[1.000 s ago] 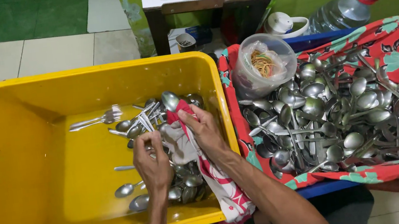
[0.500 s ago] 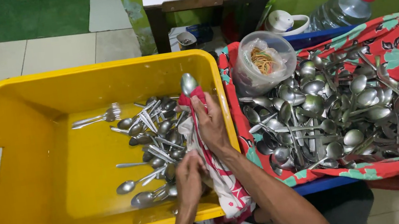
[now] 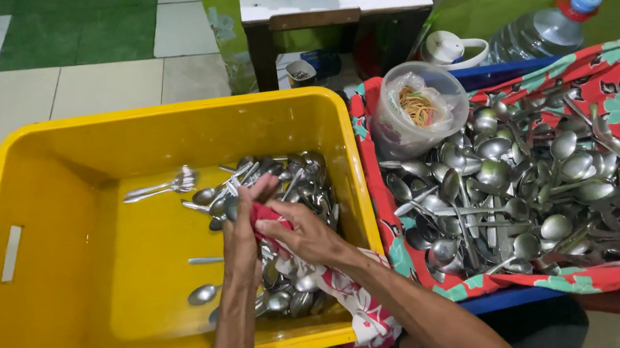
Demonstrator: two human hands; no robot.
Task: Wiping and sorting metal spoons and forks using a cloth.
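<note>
Over the yellow tub (image 3: pixel 84 156), both hands' cloth (image 3: pixel 268 218) wraps a spoon (image 3: pixel 231 207).

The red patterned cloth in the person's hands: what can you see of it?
The cloth is red with white and green flower print, soft and crumpled. Its upper end is bunched between the left hand and the right hand, wrapped round a spoon whose bowl pokes out at top. The rest trails down over the yellow tub front rim, hanging towards the person's lap. It sits above the heap of spoons in the tub.
</note>
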